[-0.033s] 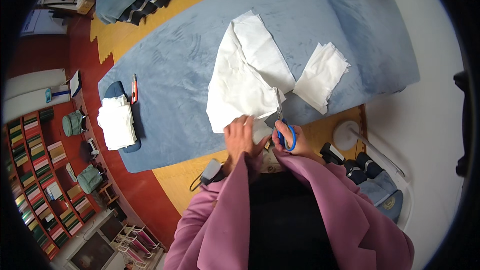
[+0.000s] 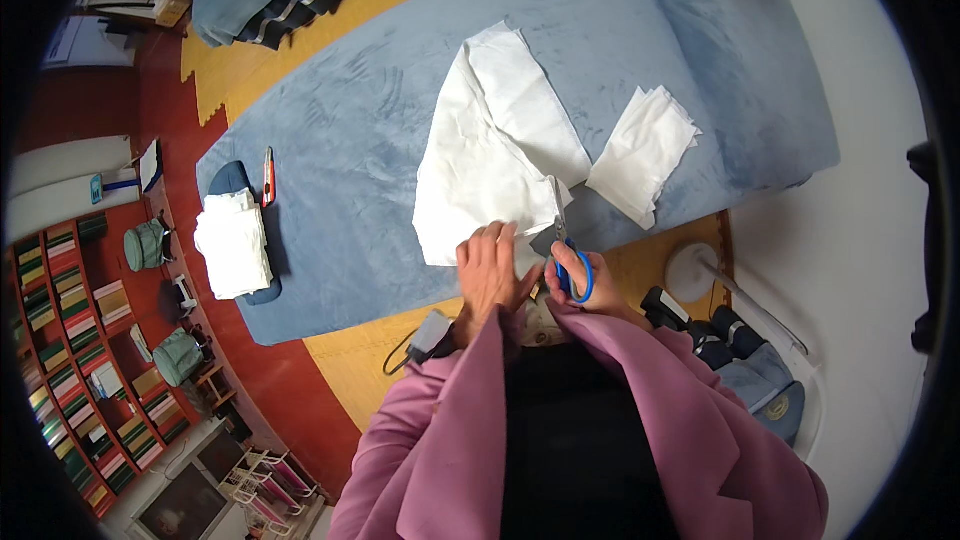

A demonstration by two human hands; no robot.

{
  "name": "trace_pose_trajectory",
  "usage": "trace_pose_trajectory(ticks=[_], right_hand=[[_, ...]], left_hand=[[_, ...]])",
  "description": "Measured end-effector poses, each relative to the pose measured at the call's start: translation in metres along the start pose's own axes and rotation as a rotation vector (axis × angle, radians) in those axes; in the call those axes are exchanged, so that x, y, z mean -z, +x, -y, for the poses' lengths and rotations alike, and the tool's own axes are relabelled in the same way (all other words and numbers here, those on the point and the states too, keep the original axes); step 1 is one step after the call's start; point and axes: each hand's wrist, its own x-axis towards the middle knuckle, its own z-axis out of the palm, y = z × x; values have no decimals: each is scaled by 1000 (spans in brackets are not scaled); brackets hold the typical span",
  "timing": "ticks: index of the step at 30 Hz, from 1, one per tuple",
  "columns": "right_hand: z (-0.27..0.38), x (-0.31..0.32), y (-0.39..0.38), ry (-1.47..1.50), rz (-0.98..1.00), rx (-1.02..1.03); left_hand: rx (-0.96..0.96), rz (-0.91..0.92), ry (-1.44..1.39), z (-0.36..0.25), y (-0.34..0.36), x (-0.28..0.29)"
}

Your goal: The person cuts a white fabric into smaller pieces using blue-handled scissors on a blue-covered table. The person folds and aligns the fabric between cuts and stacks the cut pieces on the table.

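Note:
A large white cloth (image 2: 478, 170) lies folded and creased on the blue bed cover (image 2: 350, 140). My left hand (image 2: 488, 268) rests on its near edge, fingers stretched out flat and thumb apart. In my right hand (image 2: 590, 280) are scissors (image 2: 577, 280) with blue handles, gripped by the loops. Their metal blades point away from me, against the cloth's right-hand edge; whether they are closed is hard to make out. To the right of the large cloth lies a smaller stack of white cloth pieces (image 2: 643, 155).
At the bed's left end, a folded white cloth pile (image 2: 232, 245) sits on a dark blue item beside a red utility knife (image 2: 268, 178). A white lamp (image 2: 695, 272) stands off the bed's near right side. Red bookshelves (image 2: 75, 340) are at far left.
My left hand has shifted slightly to the right along the cloth's near edge. The scissors and cloths look almost the same.

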Motion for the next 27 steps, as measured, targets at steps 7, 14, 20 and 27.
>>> trace_pose_trajectory(ticks=[7, 14, 20, 27], right_hand=[[2, 6, -4, 141, 48, -135], [14, 11, -7, 318, 102, -335], [17, 14, -17, 232, 205, -209], [18, 15, -19, 137, 292, -241]], left_hand=[[-256, 174, -28, 1, 39, -28], [-382, 223, 0, 3, 20, -22], [-401, 191, -25, 21, 8, -9], [-416, 177, 22, 31, 6, 1]])
